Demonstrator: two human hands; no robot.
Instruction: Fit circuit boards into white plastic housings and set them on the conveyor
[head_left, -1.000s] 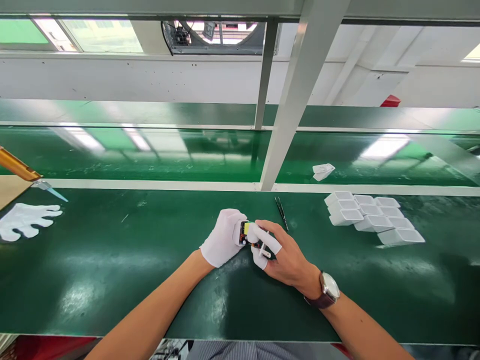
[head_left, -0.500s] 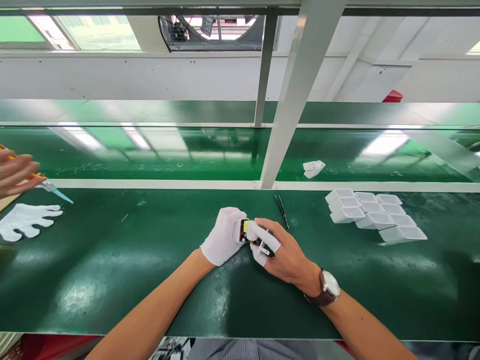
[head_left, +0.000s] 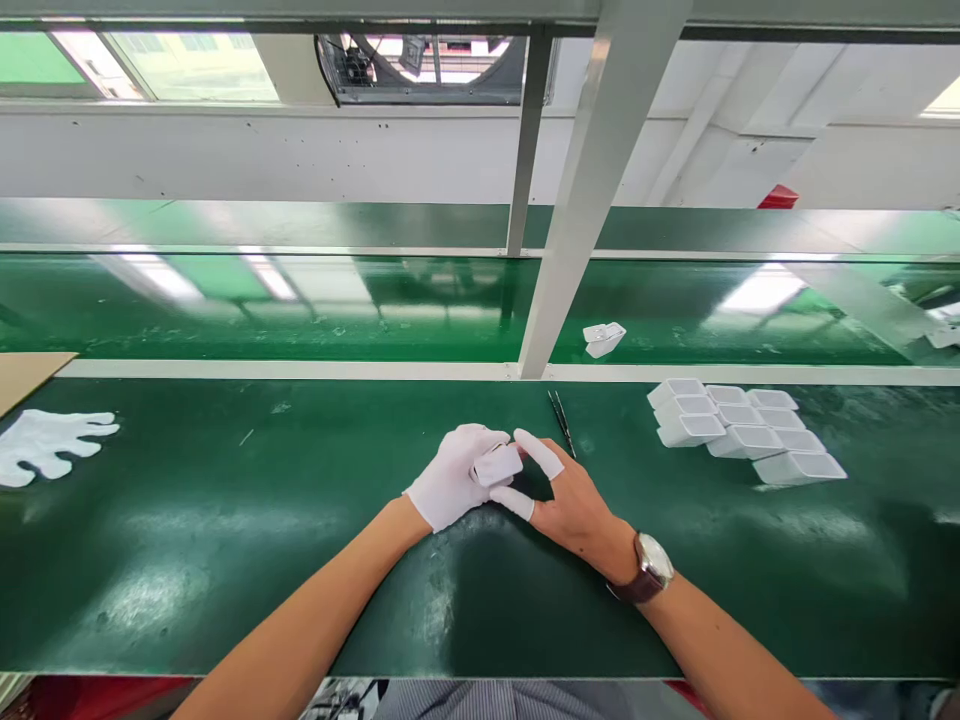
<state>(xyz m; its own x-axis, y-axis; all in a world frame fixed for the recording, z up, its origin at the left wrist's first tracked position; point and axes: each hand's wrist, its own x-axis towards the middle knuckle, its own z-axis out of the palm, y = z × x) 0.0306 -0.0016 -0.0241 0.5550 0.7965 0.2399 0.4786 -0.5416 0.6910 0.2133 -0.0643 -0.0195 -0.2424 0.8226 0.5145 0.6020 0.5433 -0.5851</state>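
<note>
My left hand [head_left: 459,472], in a white glove, is closed around a small white plug-in charger [head_left: 498,465]. A smooth white face of the charger's case is turned up, and the rest is hidden by the glove. Beside it is my right hand [head_left: 566,500], bare but for white covers on the thumb and index finger. Those two fingers are spread apart next to the charger; whether a tip touches it I cannot tell. Black tweezers [head_left: 561,423] lie on the green table [head_left: 300,590] just beyond my right hand.
Several white plastic cases [head_left: 742,430] stand in rows at the right. One white piece [head_left: 604,338] lies on the green strip behind the rail [head_left: 337,369]. A slanted post [head_left: 574,190] rises behind my hands. An empty white glove [head_left: 56,445] and cardboard [head_left: 30,375] are at the left.
The charger has turned: circuit parts and plug prongs showed before, now a white face does. My right fingers have spread from it. Another person's hand with an orange-handled tool has left at the left.
</note>
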